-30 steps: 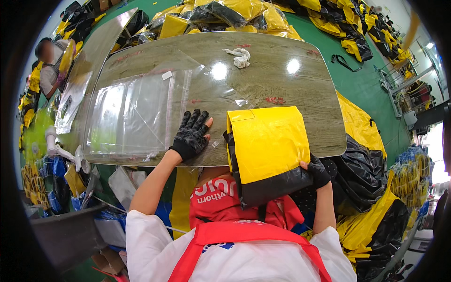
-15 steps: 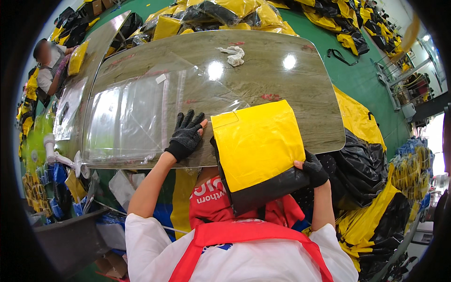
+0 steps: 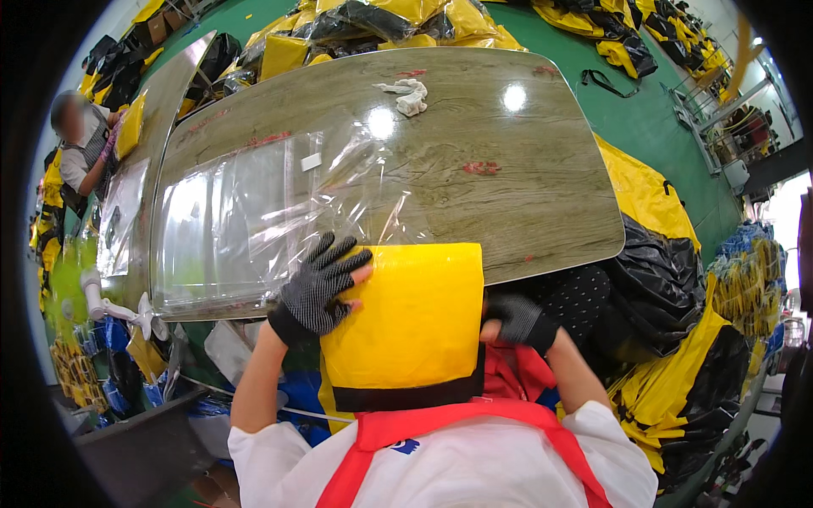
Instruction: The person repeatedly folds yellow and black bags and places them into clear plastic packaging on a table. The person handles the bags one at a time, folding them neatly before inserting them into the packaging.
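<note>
A folded yellow-and-black sheet [image 3: 406, 322], smooth and glossy, lies partly over the table's near edge, close to my body. My left hand [image 3: 318, 292], in a black dotted glove with bare thumb and fingertip, rests with fingers spread on its left edge and on the clear plastic. My right hand [image 3: 525, 324], gloved alike and slightly blurred, is closed at the sheet's right edge, its thumb against the side; its other fingertips are hidden. Clear plastic bags [image 3: 229, 220] lie flat to the left, and loose film reaches the sheet's far edge.
On the wood-patterned table [image 3: 517, 195] lie a white crumpled cloth [image 3: 411, 97] and a small white label [image 3: 312, 162]. Yellow-and-black bundles [image 3: 381, 21] are heaped beyond; more [image 3: 652, 288] hang at right. A co-worker [image 3: 85, 144] stands far left. A dark bin [image 3: 144, 440] is lower left.
The folded sheet has come left and nearer my body and sits straighter. My left hand has moved from the plastic onto its left edge. The loose film has lifted and wrinkled.
</note>
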Available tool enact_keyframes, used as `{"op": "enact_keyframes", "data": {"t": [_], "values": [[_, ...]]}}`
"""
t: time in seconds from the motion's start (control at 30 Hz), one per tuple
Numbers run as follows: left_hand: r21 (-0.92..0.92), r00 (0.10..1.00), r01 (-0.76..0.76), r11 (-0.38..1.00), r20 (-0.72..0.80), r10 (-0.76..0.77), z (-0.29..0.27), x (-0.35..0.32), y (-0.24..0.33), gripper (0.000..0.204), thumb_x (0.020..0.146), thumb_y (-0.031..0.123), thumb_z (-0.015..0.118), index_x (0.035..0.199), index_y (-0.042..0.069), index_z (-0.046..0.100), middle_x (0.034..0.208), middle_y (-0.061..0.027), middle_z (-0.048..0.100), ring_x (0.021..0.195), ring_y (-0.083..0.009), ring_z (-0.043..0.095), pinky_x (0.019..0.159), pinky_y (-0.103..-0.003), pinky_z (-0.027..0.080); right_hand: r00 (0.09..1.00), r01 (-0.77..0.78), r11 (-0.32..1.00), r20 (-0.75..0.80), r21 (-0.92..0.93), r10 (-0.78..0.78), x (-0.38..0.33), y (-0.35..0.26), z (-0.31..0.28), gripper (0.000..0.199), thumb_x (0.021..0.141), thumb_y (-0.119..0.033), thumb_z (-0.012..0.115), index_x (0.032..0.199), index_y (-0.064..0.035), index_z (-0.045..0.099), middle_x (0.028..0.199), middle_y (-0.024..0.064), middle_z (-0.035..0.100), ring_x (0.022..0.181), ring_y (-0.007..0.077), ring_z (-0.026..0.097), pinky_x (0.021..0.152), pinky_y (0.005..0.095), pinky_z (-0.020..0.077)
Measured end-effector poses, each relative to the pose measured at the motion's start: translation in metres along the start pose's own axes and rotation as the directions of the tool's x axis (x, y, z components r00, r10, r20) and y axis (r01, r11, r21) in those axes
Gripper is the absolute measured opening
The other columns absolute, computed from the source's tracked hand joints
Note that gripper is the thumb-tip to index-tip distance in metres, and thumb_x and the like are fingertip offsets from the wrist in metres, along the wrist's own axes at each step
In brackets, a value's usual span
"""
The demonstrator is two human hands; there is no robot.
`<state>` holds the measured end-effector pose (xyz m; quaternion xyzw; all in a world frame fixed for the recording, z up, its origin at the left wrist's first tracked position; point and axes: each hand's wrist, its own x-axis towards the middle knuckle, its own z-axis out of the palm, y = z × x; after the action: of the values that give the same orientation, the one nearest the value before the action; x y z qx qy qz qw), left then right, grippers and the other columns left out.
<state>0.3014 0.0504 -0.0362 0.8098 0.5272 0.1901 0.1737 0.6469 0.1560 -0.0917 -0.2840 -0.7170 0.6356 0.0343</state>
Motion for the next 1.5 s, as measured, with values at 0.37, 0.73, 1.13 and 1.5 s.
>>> {"op": "enact_keyframes", "data": {"t": [0.37,0.73,1.13,1.5], "values": [[0.141,0.969,0.213,0.967,-0.158,-0.190,0.003,-0.014,0.025,0.052,0.070,0.008,0.066,0.120,0.005,0.052,0.124,-0.0152,0.053,0.123,-0.0376,0.041,0.109,-0.052,0.020,0.995,0.097,0.979,-0.042,0.178,-0.091,0.111,-0.026,-0.068,0.021,0.085,-0.021,0.059,0.091,-0.0012,0.063,0.080,0.0026,0.061,0.075,0.0089,0.052,0.069,0.0220,0.0424],[0.019,0.910,0.304,0.953,-0.303,-0.284,0.033,-0.024,0.019,0.049,0.076,0.014,0.065,0.122,0.005,0.052,0.133,-0.0198,0.044,0.129,-0.0386,0.033,0.107,-0.047,0.024,0.899,0.032,0.944,-0.423,0.328,0.116,0.061,0.014,-0.012,0.018,0.085,-0.019,0.063,0.081,-0.0014,0.062,0.072,0.0019,0.063,0.067,0.0106,0.057,0.063,0.0253,0.0465],[-0.983,0.705,0.182,0.030,0.109,-0.700,0.049,-0.061,-0.013,0.079,0.079,0.028,0.065,0.141,0.003,0.022,0.136,-0.0116,0.040,0.123,-0.0230,0.040,0.103,-0.032,0.030,0.871,0.056,0.859,-0.395,-0.509,-0.291,0.007,0.013,0.012,0.013,0.077,-0.019,0.059,0.073,-0.0069,0.060,0.070,0.0125,0.060,0.065,0.0302,0.060,0.060,0.0365,0.0489],[-0.967,0.678,0.253,0.017,0.164,-0.716,0.055,-0.068,-0.011,0.069,0.079,0.030,0.067,0.134,0.001,0.036,0.127,-0.0102,0.049,0.116,-0.0206,0.047,0.099,-0.030,0.035,0.705,0.109,0.847,-0.560,-0.520,-0.435,0.025,-0.002,0.033,0.018,0.088,-0.018,0.051,0.086,-0.0017,0.057,0.077,0.0140,0.061,0.067,0.0316,0.058,0.062,0.0366,0.0467]]}}
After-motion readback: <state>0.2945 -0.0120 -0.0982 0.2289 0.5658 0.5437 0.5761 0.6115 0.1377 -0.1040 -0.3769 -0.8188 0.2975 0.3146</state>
